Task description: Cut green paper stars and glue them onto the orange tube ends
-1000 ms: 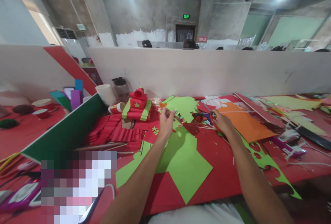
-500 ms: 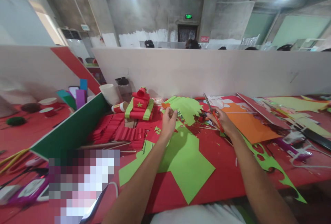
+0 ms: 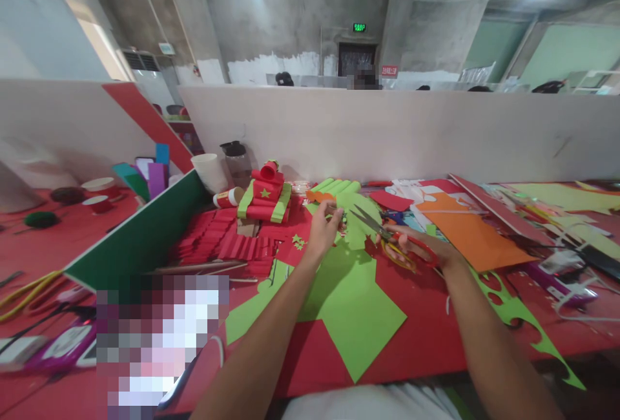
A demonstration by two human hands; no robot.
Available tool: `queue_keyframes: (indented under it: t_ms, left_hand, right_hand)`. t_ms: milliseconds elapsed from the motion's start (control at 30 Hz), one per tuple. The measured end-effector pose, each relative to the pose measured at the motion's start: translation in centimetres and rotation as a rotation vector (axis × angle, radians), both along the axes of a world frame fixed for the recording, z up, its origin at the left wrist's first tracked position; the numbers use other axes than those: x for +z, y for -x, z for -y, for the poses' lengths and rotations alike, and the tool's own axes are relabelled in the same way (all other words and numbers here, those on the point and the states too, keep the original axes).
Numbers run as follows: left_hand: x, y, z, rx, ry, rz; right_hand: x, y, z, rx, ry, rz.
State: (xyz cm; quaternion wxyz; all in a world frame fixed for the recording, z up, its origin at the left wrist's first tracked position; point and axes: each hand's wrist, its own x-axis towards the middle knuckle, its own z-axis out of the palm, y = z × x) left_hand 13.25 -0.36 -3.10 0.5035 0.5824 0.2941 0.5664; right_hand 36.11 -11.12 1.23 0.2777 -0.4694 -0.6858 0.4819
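At the near edge of the bench (image 3: 426,342), a large green sheet (image 3: 349,304) lies flat over the red covering, spread where both forearms pass above it. Just beyond it the left hand (image 3: 322,229) is closed in a pinch on a small green paper piece (image 3: 356,223), lifting it off the surface so its edge is free. The right hand (image 3: 416,245) is closed through the red handles of the scissors (image 3: 382,234), blades parted and pointed left at that piece, apparently lined up to cut it. Right of the hands, an orange sheet (image 3: 465,232) lies flat. Farther back, toward the far edge by the white partition (image 3: 411,136), a red and green paper model (image 3: 264,197) stands upright, seemingly set clear of the cutting.
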Motion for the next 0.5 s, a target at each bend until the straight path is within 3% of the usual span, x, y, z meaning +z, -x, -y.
queue_keyframes:
  t_ms: [233,500]
  left_hand:
    - [0.7,0.5,0.2,0.039,0.007,-0.011]
    - [0.4,0.4,0.0,0.028,0.006,-0.037]
  right_hand:
    - [0.0,0.2,-0.1,0.063,0.107,-0.068]
    - [0.1,1.1,0.2,0.012,0.184,-0.062]
